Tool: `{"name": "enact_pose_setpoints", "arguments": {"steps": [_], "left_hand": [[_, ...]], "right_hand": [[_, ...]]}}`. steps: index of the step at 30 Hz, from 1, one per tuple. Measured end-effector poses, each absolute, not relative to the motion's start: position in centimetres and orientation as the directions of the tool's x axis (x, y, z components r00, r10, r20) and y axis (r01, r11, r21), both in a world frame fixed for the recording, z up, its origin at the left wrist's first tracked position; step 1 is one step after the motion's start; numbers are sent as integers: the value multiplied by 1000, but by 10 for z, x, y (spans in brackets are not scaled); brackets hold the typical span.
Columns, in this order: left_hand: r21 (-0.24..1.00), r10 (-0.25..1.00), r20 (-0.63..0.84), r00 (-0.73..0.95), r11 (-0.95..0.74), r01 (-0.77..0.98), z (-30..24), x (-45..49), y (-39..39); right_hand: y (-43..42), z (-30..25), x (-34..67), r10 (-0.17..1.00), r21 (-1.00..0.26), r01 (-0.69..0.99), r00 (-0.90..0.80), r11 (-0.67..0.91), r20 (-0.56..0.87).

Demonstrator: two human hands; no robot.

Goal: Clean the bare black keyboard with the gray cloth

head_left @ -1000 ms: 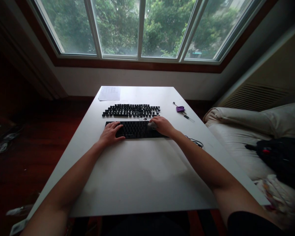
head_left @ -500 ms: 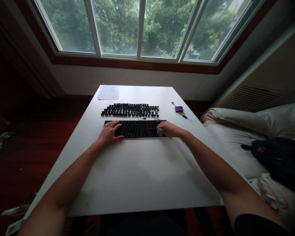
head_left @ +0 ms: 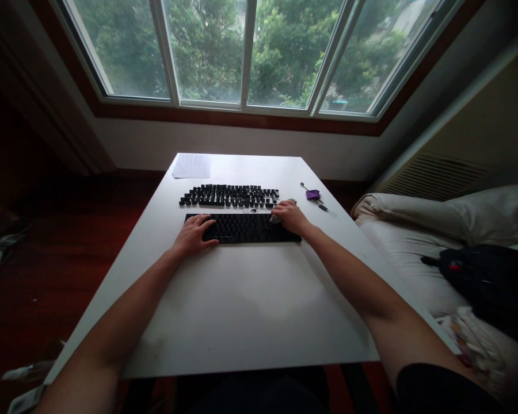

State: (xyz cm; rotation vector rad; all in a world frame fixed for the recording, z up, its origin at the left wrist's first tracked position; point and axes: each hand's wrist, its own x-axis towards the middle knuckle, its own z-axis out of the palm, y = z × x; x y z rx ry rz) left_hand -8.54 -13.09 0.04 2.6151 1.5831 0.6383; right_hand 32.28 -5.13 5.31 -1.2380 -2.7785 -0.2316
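A black keyboard (head_left: 242, 230) without its keycaps lies across the white table. My left hand (head_left: 194, 233) rests on its left end, fingers spread and thumb along the front edge. At the keyboard's right end, my right hand (head_left: 290, 217) is closed around a crumpled greyish-white wad of cloth or tissue (head_left: 275, 219); which of the two I cannot tell. The wad is against the upper right part of the keyboard. Just behind, loose black keycaps (head_left: 224, 194) stand in rows like a keyboard layout.
A sheet of paper (head_left: 192, 165) lies at the table's far left corner. On the right are a small purple cloth (head_left: 312, 195) and a thin tool with a wire end (head_left: 328, 211). A pale sofa (head_left: 397, 241) with a black bag (head_left: 487, 276) stands beside the table (head_left: 242, 310).
My right hand has moved up and slightly left over the keyboard, with the wad still in it. My left hand stays in place on the keyboard. The view has tilted slightly.
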Motion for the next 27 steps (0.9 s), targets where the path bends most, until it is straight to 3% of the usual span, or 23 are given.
{"name": "enact_pose_setpoints", "arguments": {"steps": [8,13,16,21,24,27], "left_hand": [[245,857,319,404,-486,839,0,-86,-130],[234,855,320,409,-490,840,-1,-84,-129],[225,849,326,415,-496,839,-1,-84,-129],[222,848,326,417,-498,838,0,-84,-128],[221,850,325,414,-494,841,0,-84,-128],[226,849,327,416,-497,838,-1,-85,-127]], "right_hand": [[-65,68,323,717,37,717,-691,696,-87],[-72,78,323,677,-302,739,-674,603,-297],[-66,79,322,723,-402,736,-655,545,-219],[-46,70,317,869,-209,844,-486,495,94],[-37,64,313,868,-65,867,-488,494,95],[-34,62,306,850,-13,850,-525,526,45]]}}
